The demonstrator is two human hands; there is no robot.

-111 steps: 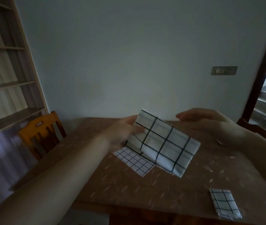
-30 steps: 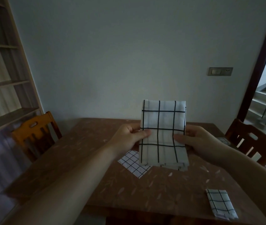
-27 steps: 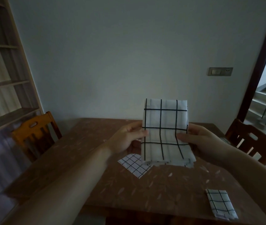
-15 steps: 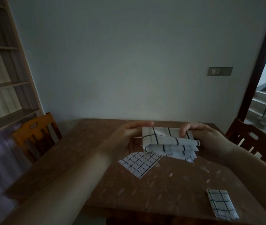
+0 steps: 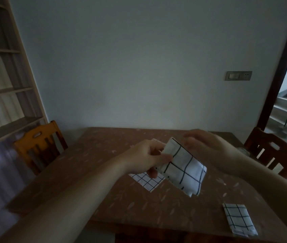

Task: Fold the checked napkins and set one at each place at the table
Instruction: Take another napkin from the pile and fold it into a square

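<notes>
- Fingers and thumb of the left hand pinch the folded checked napkin by its upper left edge, holding it tilted above the table, clear of the wood.
- The right hand hovers just behind the napkin's top corner, fingers loosely bent; it is blurred, and I cannot tell whether the fingertips touch the cloth or hold anything.
- Under the held napkin, a small-checked cloth lies flat on the table, partly covered by the left hand's knuckles.
- Near the front right edge of the table lies another folded napkin, well apart from both hands.
- An orange-backed chair stands at the table's left side, a darker chair at the right.
- Something pale shows on the table by the right chair, behind the right forearm, too hidden to name.
</notes>
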